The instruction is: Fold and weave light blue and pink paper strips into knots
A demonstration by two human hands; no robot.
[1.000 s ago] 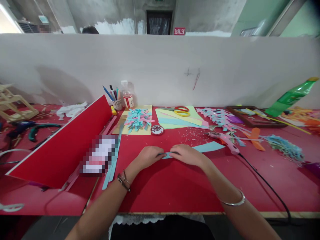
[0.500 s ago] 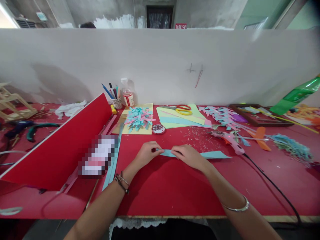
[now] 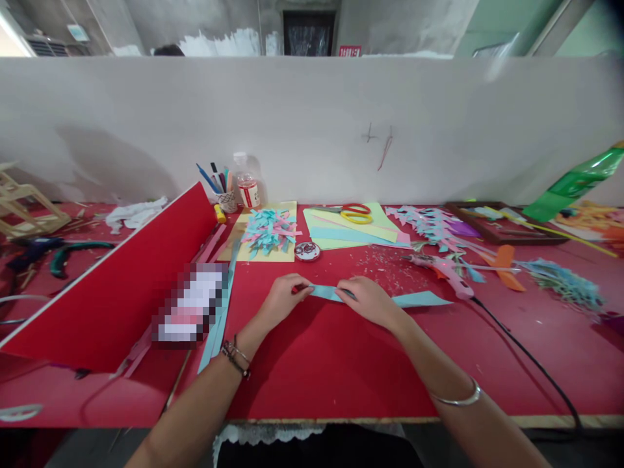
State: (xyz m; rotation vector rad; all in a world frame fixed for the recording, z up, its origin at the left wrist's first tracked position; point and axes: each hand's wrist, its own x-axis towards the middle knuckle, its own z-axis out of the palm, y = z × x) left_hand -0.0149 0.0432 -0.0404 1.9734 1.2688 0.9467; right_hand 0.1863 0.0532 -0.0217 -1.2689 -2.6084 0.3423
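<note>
A light blue paper strip (image 3: 423, 299) runs between my two hands above the red tabletop, its long end sticking out to the right past my wrist. My left hand (image 3: 287, 297) pinches the strip's left end between thumb and fingertips. My right hand (image 3: 366, 299) is closed on it farther along, the fingers curled over and partly hiding it. A short crease shows in the stretch between the hands. Just beyond my hands lies a round patterned tin (image 3: 307, 251). Farther back, a pile of cut blue and pink paper pieces (image 3: 270, 231) rests on a yellow sheet (image 3: 287, 257).
Scissors (image 3: 355, 213) lie on coloured paper sheets (image 3: 336, 234). To the right is a pink glue gun (image 3: 451, 273) with its black cord. A red board (image 3: 117, 286) leans at the left beside a blurred phone (image 3: 192, 305) and blue strips (image 3: 214, 338). A green bottle (image 3: 570, 188) tilts at far right.
My hands have drawn slightly apart, so more of the strip shows between them. The right fingers have shifted a little. The view has moved slightly.
</note>
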